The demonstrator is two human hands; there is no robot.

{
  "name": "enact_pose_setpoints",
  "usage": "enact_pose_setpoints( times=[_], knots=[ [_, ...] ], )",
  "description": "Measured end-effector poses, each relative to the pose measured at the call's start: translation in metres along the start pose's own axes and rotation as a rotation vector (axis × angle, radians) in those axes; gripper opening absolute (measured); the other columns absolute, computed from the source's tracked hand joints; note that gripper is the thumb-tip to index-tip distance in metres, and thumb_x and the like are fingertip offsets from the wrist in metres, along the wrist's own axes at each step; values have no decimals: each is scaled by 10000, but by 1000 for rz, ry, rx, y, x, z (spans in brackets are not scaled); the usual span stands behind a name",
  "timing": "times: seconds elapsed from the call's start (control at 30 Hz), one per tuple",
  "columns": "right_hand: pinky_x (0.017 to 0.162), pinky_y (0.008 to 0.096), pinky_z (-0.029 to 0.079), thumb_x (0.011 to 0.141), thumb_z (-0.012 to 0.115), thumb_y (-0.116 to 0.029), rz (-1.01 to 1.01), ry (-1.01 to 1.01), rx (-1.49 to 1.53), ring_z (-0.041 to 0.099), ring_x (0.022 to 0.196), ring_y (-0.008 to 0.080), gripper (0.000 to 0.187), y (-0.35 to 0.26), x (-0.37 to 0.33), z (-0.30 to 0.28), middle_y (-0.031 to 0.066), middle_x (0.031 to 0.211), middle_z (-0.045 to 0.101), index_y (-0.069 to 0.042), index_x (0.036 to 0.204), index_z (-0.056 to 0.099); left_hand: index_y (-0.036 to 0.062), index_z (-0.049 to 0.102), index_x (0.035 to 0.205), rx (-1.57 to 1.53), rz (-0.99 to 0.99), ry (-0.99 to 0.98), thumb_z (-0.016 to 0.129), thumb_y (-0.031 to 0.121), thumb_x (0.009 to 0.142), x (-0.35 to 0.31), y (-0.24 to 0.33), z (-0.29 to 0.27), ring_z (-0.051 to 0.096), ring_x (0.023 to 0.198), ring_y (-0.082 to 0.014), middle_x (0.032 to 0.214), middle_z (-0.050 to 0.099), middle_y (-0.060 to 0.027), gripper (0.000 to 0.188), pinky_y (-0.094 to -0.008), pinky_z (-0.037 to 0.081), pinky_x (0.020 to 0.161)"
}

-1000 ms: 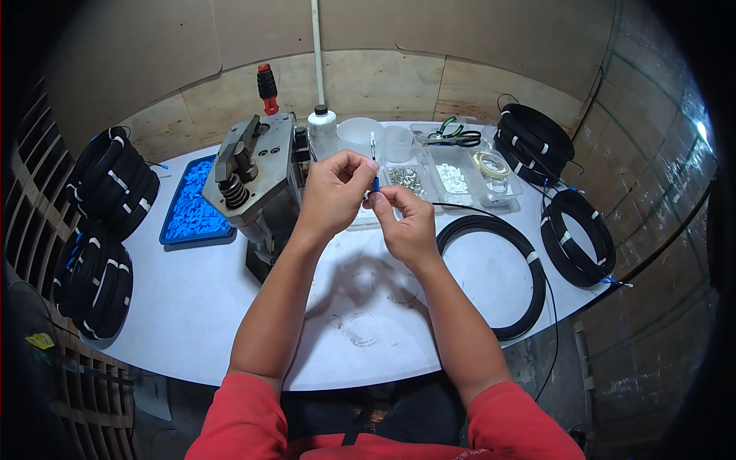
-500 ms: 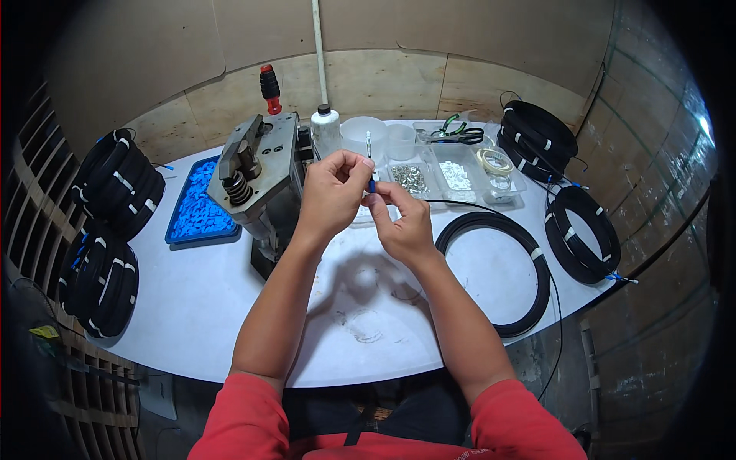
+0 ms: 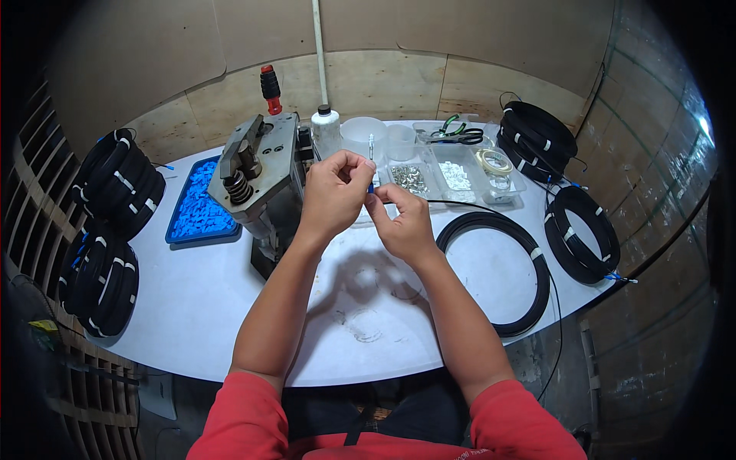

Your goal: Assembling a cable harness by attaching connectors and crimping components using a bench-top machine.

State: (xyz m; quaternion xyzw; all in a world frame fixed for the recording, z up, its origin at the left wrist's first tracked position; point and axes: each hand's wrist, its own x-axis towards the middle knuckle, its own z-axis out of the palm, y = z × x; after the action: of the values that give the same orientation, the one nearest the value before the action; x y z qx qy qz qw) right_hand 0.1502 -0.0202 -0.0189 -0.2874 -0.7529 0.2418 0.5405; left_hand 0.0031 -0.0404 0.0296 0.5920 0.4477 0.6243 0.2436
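Observation:
Above the middle of the table, my left hand [image 3: 336,193] pinches the upper part of a cable connector [image 3: 371,149] with a pale tip pointing away from me. Its blue sleeve [image 3: 371,187] shows between my two hands. Just below and to the right, my right hand [image 3: 404,222] is closed at the lower end, thumb against fingers. From there a thin black cable [image 3: 452,202] runs right to a large black cable coil [image 3: 540,295] lying on the table. My fingers hide part of the connector.
A metal hand press [image 3: 264,172] with a red-black handle stands left of my hands, beside a blue tray [image 3: 201,241] of small blue parts. Behind are a white bottle [image 3: 325,126], clear boxes of metal and white parts [image 3: 410,180], and scissors [image 3: 464,137]. Cable coils [image 3: 119,184] flank both sides.
Both hands stay almost in place around the connector, with only slight finger movement. Nothing else on the table has moved.

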Motion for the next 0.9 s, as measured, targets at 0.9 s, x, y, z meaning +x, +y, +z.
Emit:
enact_pose_setpoints(
  times=[0.9],
  knots=[
    [698,284,576,1015,653,-130,112,140,309,737,740,132,131,-1,-2,7,72,855,746,-1,1006,671,-16,720,930,-2,-66,-105,703,183,987,1,-9,2,604,725,-59,801,687,0,208,-235,483,663]
  ],
)
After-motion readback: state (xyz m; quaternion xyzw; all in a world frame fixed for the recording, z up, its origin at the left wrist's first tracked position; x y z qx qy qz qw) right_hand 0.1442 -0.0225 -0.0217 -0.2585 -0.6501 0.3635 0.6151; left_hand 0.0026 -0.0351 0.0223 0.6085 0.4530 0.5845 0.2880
